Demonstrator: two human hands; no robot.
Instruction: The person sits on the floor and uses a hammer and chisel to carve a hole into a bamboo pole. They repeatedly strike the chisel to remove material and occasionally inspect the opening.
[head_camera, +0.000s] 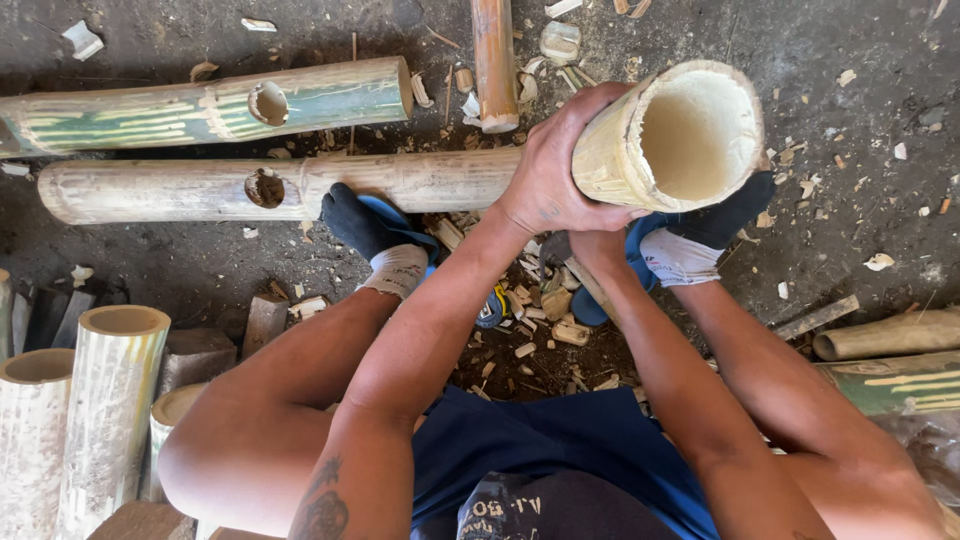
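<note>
Item: short, hollow, pale bamboo tube section (668, 135), upper right of frame, open end toward the camera. Left hand (553, 165) wrapped around its outer wall, fingers closed on it. Right hand (598, 247) beneath the tube, mostly hidden; its grip cannot be told. Behind, upper left: pale bamboo pole with drilled hole (270, 186); green-streaked bamboo pole with hole (205, 107). Wood chips (540, 320) on dirt floor (860, 60).

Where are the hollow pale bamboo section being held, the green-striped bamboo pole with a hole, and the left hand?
Hollow pale bamboo section (610, 155): head view, outer wall.
Green-striped bamboo pole (150, 112): head view, mid-length.
Left hand (548, 170): head view, back of hand.
</note>
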